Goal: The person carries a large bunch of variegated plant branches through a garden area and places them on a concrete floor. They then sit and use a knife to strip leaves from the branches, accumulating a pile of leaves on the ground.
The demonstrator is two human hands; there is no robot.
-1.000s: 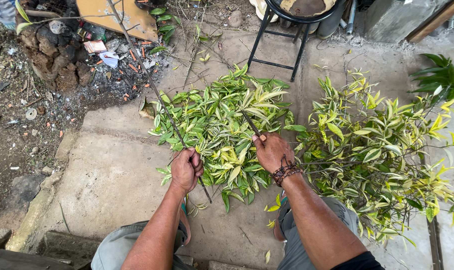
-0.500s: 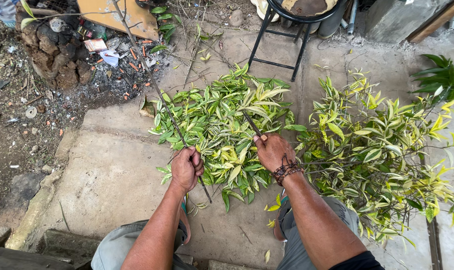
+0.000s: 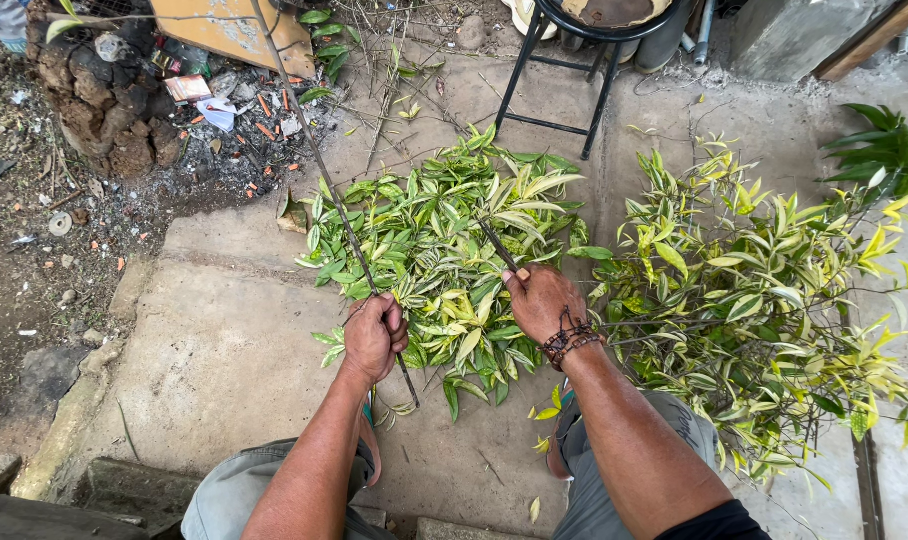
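My left hand (image 3: 374,336) is closed around a long thin bare stem (image 3: 319,160) that runs up and away to the far left, its lower end poking out below my fist. My right hand (image 3: 544,302), with a beaded band at the wrist, grips a short dark tool or stem end (image 3: 496,243) over a pile of green-and-yellow striped leaves (image 3: 444,250) on the concrete slab (image 3: 224,350). Whether the dark thing is a blade or a stick I cannot tell.
A heap of leafy branches (image 3: 754,290) lies to the right. A black metal stool (image 3: 574,60) stands at the back. Dirt with litter and a lumpy stump (image 3: 104,110) lie at the far left. My knees frame the bottom edge.
The long bare stem in my left hand has swung a little, its far tip reaching further up and left. My right hand has stayed on the leaf pile.
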